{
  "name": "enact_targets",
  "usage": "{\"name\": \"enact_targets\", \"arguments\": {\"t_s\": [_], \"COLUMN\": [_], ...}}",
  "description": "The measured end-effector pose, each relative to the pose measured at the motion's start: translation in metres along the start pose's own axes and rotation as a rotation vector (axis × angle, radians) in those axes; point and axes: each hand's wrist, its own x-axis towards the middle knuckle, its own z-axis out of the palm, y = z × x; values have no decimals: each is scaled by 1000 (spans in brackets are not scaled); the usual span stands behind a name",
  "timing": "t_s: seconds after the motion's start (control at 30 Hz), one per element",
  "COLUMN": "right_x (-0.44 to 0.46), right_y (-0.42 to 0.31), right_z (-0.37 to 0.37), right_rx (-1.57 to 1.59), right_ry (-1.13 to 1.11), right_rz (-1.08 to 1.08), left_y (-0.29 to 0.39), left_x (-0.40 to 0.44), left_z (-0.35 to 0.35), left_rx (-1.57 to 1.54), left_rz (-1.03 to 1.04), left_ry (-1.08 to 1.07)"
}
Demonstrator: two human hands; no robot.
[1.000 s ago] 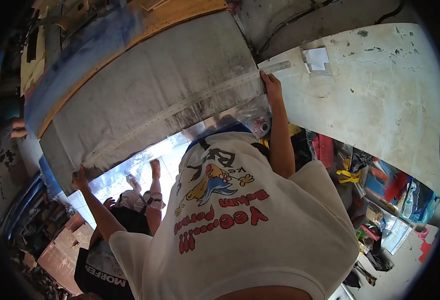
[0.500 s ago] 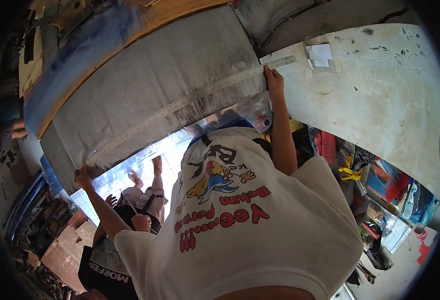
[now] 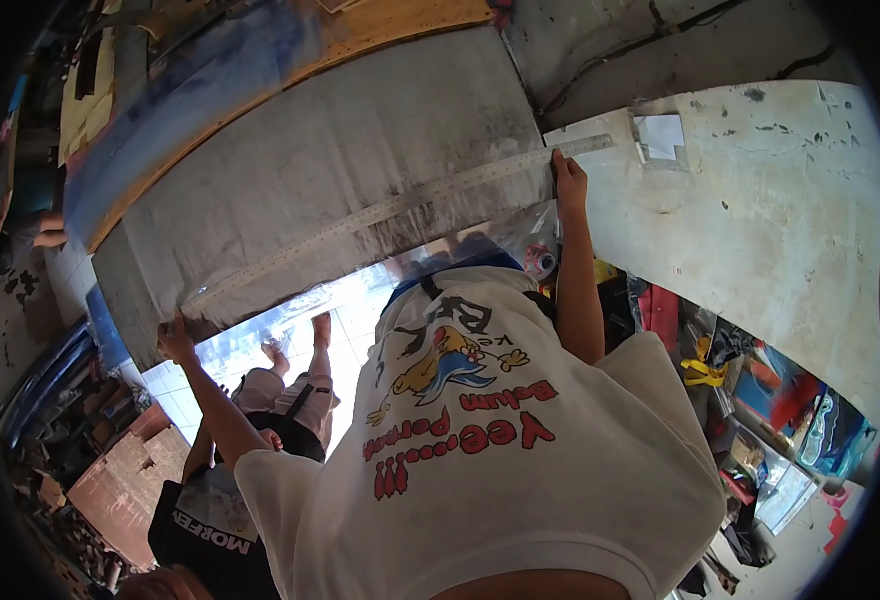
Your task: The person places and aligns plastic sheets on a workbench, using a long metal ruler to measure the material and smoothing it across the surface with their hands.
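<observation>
A long pale ruler (image 3: 390, 208) lies slantwise across a worn grey tabletop (image 3: 310, 150), along its near side. My left hand (image 3: 175, 340) is at the ruler's left end by the table's near edge, fingers curled and thumb on top. Near the ruler's right end, my right hand (image 3: 570, 183) has its fingers closed at the ruler's near edge, the fingertips touching it. The ruler's tip reaches past this hand over a whitish board. A shiny, see-through sheet (image 3: 470, 240) shows below the table's near edge, in front of my white shirt (image 3: 500, 460).
The whitish board (image 3: 760, 200) on the right carries a small white paper (image 3: 660, 137). A wooden strip (image 3: 300, 65) borders the table's far side. A person in a black shirt (image 3: 205, 520) sits low at left. Mixed tools and bags (image 3: 760, 400) clutter the lower right.
The whole view has shifted, so the table, ruler and hands appear slightly lower and further right. Both hands keep their places on the ruler. The seated person's hand has moved slightly.
</observation>
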Motion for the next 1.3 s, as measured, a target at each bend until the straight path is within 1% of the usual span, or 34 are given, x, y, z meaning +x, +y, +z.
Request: {"name": "enact_targets", "arguments": {"t_s": [0.03,0.07,0.1,0.13,0.17,0.2,0.23,0.27,0.3,0.33,0.37,0.4,0.43,0.47,0.5,0.53,0.57,0.6,0.67,0.7,0.73,0.8,0.87,0.97,1.03,1.07,1.17,1.23,1.3], "right_x": [3,9,16,27,55,76,126,115,107,80,41,27,13,10,21,17,16,18,18,18,13,18,15,20,22,23,51,44,39], "right_y": [4,10,16,26,80,99,161,136,126,95,55,38,17,11,19,10,8,10,9,9,4,5,8,8,11,15,39,28,24], "right_z": [-1,-5,-8,-14,-29,-43,-64,-61,-64,-51,-36,-30,-20,-16,-17,-12,-13,-16,-18,-18,-15,-16,-19,-22,-25,-29,-43,-40,-38], "right_rx": [-2,-132,-259,-515,-578,-610,-1073,-499,-550,-341,-231,-176,-170,-167,-138,-143,-176,-209,-154,-123,-222,-247,-320,-377,-530,-609,-343,-450,-488], "right_ry": [-7,0,-3,-76,-21,-79,-83,-150,-168,-166,-186,-172,-173,-184,-201,-187,-204,-220,-250,-264,-220,-270,-298,-340,-333,-325,-370,-388,-405], "right_rz": [26,-43,-114,-302,-650,-473,-852,-431,-489,-243,-263,-129,-78,-83,-111,-101,-120,-139,-120,-111,-110,-148,-204,-198,-363,-443,-266,-272,-248], "left_y": [6,10,-4,-32,-20,-31,8,16,28,46,56,75,72,70,78,86,91,91,94,95,97,97,98,101,101,101,103,110,116], "left_x": [-7,-7,1,24,3,-6,-23,-25,-38,-45,-50,-58,-55,-51,-52,-52,-51,-56,-60,-61,-59,-61,-62,-62,-63,-61,-52,-40,-31], "left_z": [1,-1,8,39,32,67,40,33,21,7,-2,-22,-13,-4,-6,-19,-36,-32,-20,-21,-19,-20,-22,-25,-31,-39,-61,-64,-57], "left_rx": [33,69,-69,26,486,316,417,428,407,354,306,140,74,4,-20,-46,-127,-104,-68,-83,-86,-86,-111,-112,-96,-50,109,256,330], "left_rz": [-28,-59,47,28,706,435,266,213,185,155,146,18,1,-3,-26,-44,-136,-119,-99,-141,-148,-165,-180,-188,-183,-174,-151,-137,-178], "left_ry": [47,96,53,-78,129,372,209,220,215,203,192,150,219,281,296,308,100,146,250,181,194,211,182,157,118,37,-207,-347,-390]}}
